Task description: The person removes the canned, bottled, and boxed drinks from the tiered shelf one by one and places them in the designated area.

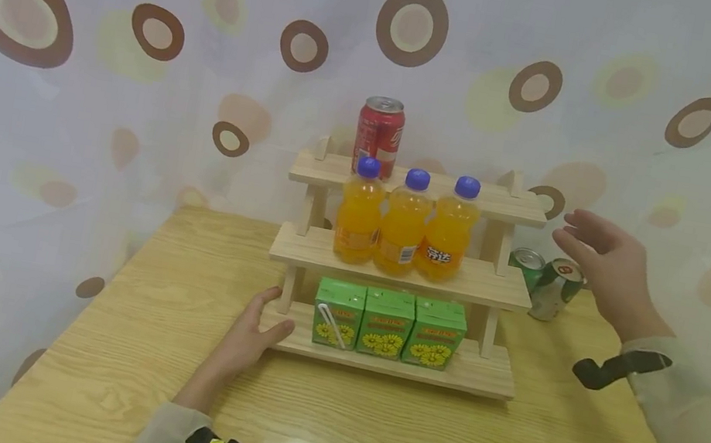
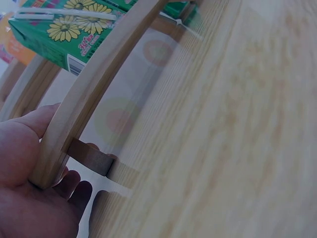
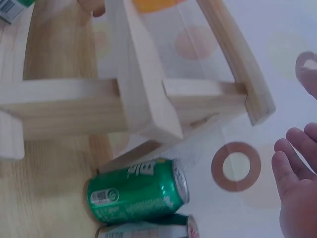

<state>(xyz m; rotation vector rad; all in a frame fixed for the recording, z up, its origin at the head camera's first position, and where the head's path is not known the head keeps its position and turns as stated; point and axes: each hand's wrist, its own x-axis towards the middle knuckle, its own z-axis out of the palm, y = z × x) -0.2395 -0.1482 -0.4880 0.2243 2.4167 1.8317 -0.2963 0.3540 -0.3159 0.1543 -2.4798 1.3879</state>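
Observation:
A three-tier wooden display rack [image 1: 477, 379] stands on the table. My left hand [image 1: 253, 336] grips the left end of its bottom board; in the left wrist view the thumb lies on one side of the board [image 2: 91, 94] and the fingers curl under the other. My right hand [image 1: 612, 268] is in the air right of the top tier, fingers extended, holding nothing. Below it, a green can [image 3: 136, 191] and a silver-green can [image 1: 556, 290] stand beside the rack. One red cola can [image 1: 378, 139] is on the top tier, left of centre.
Three orange soda bottles [image 1: 403, 229] with blue caps line the middle tier. On the bottom tier sit three green drink cartons [image 1: 386, 325], the left one with a straw on its front. A patterned curtain [image 1: 137, 91] hangs close behind the wooden table [image 1: 376, 437].

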